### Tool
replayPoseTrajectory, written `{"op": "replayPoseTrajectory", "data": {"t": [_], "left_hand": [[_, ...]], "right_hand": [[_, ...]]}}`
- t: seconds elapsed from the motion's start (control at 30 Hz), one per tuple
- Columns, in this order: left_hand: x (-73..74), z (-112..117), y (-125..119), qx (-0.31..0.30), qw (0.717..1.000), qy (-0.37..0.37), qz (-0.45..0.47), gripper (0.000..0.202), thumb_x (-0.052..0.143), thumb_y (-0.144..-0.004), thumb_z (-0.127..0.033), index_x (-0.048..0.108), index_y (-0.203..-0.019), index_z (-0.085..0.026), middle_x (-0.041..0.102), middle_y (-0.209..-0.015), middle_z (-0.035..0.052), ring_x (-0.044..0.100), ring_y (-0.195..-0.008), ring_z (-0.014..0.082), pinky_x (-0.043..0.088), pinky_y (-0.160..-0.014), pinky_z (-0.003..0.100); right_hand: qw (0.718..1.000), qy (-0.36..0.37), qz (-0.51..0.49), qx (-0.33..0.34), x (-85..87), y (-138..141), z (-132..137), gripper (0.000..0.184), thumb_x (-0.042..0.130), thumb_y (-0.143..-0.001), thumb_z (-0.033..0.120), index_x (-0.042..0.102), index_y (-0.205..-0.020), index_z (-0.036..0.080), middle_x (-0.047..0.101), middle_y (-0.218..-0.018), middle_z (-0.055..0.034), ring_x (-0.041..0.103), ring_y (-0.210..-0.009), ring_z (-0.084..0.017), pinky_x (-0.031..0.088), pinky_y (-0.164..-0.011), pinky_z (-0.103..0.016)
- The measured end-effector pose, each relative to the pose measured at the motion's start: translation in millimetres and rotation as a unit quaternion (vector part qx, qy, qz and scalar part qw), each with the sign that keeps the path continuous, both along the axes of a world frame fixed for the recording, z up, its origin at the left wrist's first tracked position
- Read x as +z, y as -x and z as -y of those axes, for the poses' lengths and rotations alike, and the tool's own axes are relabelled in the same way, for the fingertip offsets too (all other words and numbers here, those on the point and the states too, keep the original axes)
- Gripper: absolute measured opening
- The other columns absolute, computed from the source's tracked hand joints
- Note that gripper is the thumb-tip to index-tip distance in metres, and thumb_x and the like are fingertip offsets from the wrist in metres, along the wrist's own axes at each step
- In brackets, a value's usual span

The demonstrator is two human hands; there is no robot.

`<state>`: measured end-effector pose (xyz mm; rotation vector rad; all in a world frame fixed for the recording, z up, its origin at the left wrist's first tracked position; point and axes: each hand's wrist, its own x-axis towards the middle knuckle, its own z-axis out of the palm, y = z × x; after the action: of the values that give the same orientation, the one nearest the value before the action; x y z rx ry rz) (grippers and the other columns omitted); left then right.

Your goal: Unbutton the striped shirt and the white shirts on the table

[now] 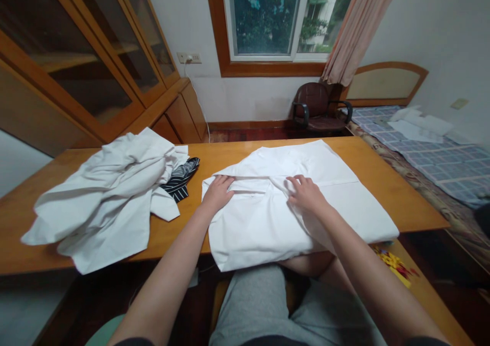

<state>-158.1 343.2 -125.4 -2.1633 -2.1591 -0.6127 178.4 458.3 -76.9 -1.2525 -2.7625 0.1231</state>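
A white cloth garment (256, 228) lies folded on the wooden table in front of me, its near edge hanging over toward my lap. A slit-like opening shows in its upper layer, and creases run across the middle. My left hand (219, 193) rests on its left side by a folded edge, fingers stretched and thumb apart. Farther right, my right hand (306, 193) touches the fabric near the same fold line, its fingers slightly bent and spread from the thumb. The undersides of both hands are hidden.
A crumpled pile of white cloth (115, 182) and a black-and-white striped cloth (181, 177) lie on the table (209, 154) to the left. Yellow-and-red material (396, 267) sits low at right. Beyond are a cabinet (153, 101), an armchair (316, 103) and a bed (432, 147).
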Motion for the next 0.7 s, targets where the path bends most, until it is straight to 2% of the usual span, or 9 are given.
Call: {"op": "replayPoseTrajectory", "data": {"t": [0.1,0.23,0.33,0.4,0.47,0.53,0.63,0.7], "left_hand": [[0.9,-7,10,0.005,1.0,0.009,-0.024,0.046,0.058,-0.081,-0.022,0.063,-0.127,-0.014,0.063,-0.123,0.0149,0.051,-0.12,0.0317,0.035,-0.114,0.047],[5.7,-13,22,0.0,1.0,0.011,-0.014,0.046,0.059,-0.08,-0.023,0.064,-0.126,-0.018,0.064,-0.122,0.0133,0.052,-0.121,0.0321,0.033,-0.115,0.049],[9.5,-13,27,0.018,1.0,0.015,-0.019,0.045,0.06,-0.079,-0.021,0.065,-0.124,-0.022,0.065,-0.123,0.0117,0.052,-0.122,0.0319,0.029,-0.117,0.051],[11.4,-12,27,0.04,0.999,0.02,-0.031,0.044,0.06,-0.08,-0.021,0.065,-0.123,-0.023,0.064,-0.126,0.0112,0.051,-0.124,0.0319,0.026,-0.118,0.052],[13.3,-10,23,0.063,0.997,0.026,-0.034,0.043,0.06,-0.081,-0.021,0.065,-0.123,-0.023,0.062,-0.129,0.0119,0.05,-0.127,0.0329,0.027,-0.118,0.054],[15.7,-7,17,0.083,0.996,0.029,-0.022,0.042,0.06,-0.081,-0.021,0.064,-0.123,-0.021,0.06,-0.132,0.0134,0.049,-0.128,0.0342,0.029,-0.116,0.056],[20.5,-5,0,0.091,0.995,0.025,0.012,0.045,0.057,-0.079,-0.015,0.063,-0.124,-0.02,0.058,-0.134,0.0139,0.047,-0.13,0.0346,0.029,-0.115,0.059],[24.4,-4,-14,0.08,0.996,0.012,0.029,0.045,0.054,-0.079,-0.011,0.064,-0.123,-0.02,0.058,-0.134,0.0131,0.046,-0.131,0.0336,0.029,-0.116,0.058]], "right_hand": [[0.998,0.049,0.037,-0.006,5.9,-17,16,0.071,0.072,-0.073,0.029,0.048,-0.139,0.025,0.05,-0.136,-0.015,0.049,-0.112,-0.035,0.046,-0.082,-0.04],[0.997,0.056,0.049,-0.037,7.3,-36,33,0.06,0.07,-0.072,0.026,0.053,-0.129,0.022,0.052,-0.131,-0.0159,0.052,-0.107,-0.034,0.046,-0.079,-0.039],[0.993,0.089,0.027,-0.074,3.7,-58,23,0.064,0.077,-0.068,0.031,0.054,-0.127,0.02,0.054,-0.127,-0.0171,0.055,-0.105,-0.032,0.046,-0.083,-0.039],[0.981,0.153,0.012,-0.115,2.0,-76,10,0.063,0.079,-0.067,0.035,0.056,-0.123,0.017,0.06,-0.117,-0.0157,0.06,-0.098,-0.028,0.047,-0.082,-0.036],[0.959,0.239,0.008,-0.154,2.7,-94,-2,0.048,0.076,-0.072,0.037,0.061,-0.112,0.017,0.067,-0.102,-0.0112,0.062,-0.087,-0.024,0.047,-0.077,-0.033],[0.942,0.29,0.013,-0.168,5.8,-106,-9,0.03,0.072,-0.074,0.037,0.065,-0.097,0.018,0.07,-0.092,-0.0079,0.063,-0.082,-0.022,0.045,-0.073,-0.031],[0.94,0.306,0.022,-0.15,12.6,-114,-8,0.016,0.069,-0.073,0.035,0.065,-0.075,0.02,0.07,-0.079,-0.0047,0.06,-0.076,-0.021,0.041,-0.067,-0.029],[0.938,0.316,0.01,-0.141,17.0,-114,-4,0.019,0.068,-0.072,0.037,0.061,-0.066,0.02,0.066,-0.069,-0.0025,0.056,-0.069,-0.019,0.037,-0.062,-0.028]]}}
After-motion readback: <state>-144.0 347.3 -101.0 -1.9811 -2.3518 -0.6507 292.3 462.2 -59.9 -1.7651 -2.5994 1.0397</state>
